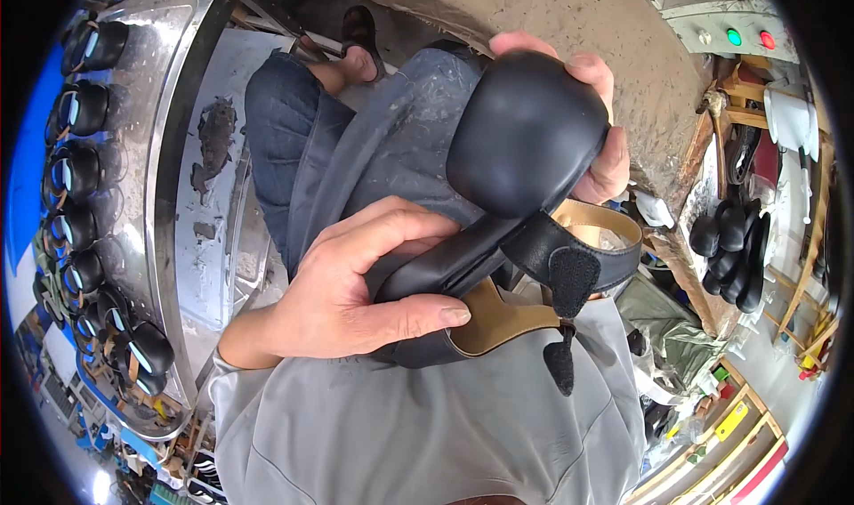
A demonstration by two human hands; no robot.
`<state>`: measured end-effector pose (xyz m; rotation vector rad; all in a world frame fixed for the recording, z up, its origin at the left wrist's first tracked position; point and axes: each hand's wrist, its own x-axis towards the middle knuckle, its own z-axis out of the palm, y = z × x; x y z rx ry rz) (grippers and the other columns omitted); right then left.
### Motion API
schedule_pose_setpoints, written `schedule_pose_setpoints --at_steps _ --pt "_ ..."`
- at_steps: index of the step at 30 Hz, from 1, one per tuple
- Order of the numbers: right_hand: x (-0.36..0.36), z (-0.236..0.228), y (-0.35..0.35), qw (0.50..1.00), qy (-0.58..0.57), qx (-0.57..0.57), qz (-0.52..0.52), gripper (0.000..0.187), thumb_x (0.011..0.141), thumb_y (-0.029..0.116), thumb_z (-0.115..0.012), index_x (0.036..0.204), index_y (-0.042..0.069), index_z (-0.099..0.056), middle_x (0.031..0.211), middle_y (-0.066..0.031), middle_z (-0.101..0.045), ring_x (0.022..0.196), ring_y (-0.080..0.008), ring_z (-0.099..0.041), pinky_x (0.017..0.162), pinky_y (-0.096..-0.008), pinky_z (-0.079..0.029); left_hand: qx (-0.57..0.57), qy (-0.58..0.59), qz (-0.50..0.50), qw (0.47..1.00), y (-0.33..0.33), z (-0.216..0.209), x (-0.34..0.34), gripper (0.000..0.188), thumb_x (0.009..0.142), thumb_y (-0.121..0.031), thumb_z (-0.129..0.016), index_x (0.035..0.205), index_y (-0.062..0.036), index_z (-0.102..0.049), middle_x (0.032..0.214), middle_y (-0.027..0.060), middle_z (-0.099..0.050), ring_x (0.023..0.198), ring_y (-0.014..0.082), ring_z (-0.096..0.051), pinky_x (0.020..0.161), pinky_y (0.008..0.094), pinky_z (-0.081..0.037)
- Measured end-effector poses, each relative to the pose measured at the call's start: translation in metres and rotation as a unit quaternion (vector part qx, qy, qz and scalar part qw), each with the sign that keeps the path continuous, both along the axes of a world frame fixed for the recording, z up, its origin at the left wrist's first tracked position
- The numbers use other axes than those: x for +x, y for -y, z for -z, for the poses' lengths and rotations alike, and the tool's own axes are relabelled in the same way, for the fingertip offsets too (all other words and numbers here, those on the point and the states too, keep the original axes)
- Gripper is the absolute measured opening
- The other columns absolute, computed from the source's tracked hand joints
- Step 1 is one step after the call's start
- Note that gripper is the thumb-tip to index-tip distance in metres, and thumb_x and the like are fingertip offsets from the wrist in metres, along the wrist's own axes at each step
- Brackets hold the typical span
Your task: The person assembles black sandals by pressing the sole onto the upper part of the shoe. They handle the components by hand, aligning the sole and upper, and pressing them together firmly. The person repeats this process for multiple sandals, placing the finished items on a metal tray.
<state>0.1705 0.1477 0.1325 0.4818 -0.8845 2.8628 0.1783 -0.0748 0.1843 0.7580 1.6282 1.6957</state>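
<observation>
Black shoe: this one [529,131] is up in front of the body, held between both hands. Fat rounded end, smooth matte black with a soft sheen, no marks I can spot.
Left hand: [334,287] clamped on the narrower black part, thumb pressed flat near the opening, fingers wrapping over the far side.
Right hand: [609,149] curled around the far side of the rounded end, fingertips showing over the edge, so yeah, gripping it too.
Tan lining: [503,323] peeks out just beside the left thumb, pretty clean contrast with the black.
Curved strap: [618,269] below the right hand, black outside, tan inside, looped round.
Dangling tab: [559,364] fuzzy-looking black piece hanging to the right of the left thumb.
Grey shirt: [436,425] below both hands.
Dark apron: [391,140] past the left hand, kinda scuffed.
Metal bench: [142,140] well left of the left hand, with a row of black shoes [78,171] along it.
Button panel: [712,38] beyond the right hand, green and red buttons.
</observation>
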Motion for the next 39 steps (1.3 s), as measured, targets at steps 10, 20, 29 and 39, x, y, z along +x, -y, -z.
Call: schedule_pose_setpoints --at_steps 10,20,29,39 --pt "-0.003 0.003 0.001 0.999 -0.03 0.027 -0.02 0.053 0.082 0.035 -0.066 0.12 0.002 -0.05 0.13 -0.0363 -0.037 0.108 -0.0391 -0.055 0.085 -0.0459 -0.052 -0.014 0.07 -0.011 0.997 0.004 0.001 0.005 0.038 0.075 -0.009 -0.079 0.104 0.003 -0.058 0.096 0.0088 -0.056 0.088 0.0157 -0.064 0.076 0.0272 -0.049" --pt "0.002 -0.042 -0.011 0.944 0.047 0.316 0.086 0.066 0.083 0.05 -0.063 0.124 0.001 -0.049 0.124 -0.0239 -0.048 0.106 -0.029 -0.057 0.09 -0.0383 -0.047 0.095 0.193 0.12 0.969 -0.004 0.008 -0.014 0.056 0.087 -0.015 -0.066 0.133 0.0046 -0.041 0.131 0.0151 -0.046 0.122 0.0211 -0.044 0.101 0.034 -0.035" --pt "0.029 -0.119 0.0 0.641 -0.082 0.763 0.029 0.042 0.066 0.035 -0.081 0.078 -0.002 -0.064 0.083 -0.0123 -0.063 0.08 -0.029 -0.059 0.079 -0.0381 -0.04 0.005 0.021 -0.043 0.999 0.0 -0.011 0.006 0.056 0.085 -0.015 -0.067 0.13 0.0052 -0.04 0.124 0.0179 -0.048 0.119 0.0253 -0.046 0.101 0.0341 -0.034" --pt "0.042 -0.091 0.013 0.848 -0.045 0.528 -0.019 0.023 0.068 0.003 -0.077 0.088 -0.003 -0.069 0.096 -0.0152 -0.067 0.089 -0.0297 -0.063 0.083 -0.0391 -0.044 0.011 -0.077 -0.033 0.996 0.027 -0.006 -0.004 0.025 0.086 -0.007 -0.065 0.107 0.0045 -0.06 0.097 0.0143 -0.065 0.086 0.0211 -0.065 0.075 0.0296 -0.049"
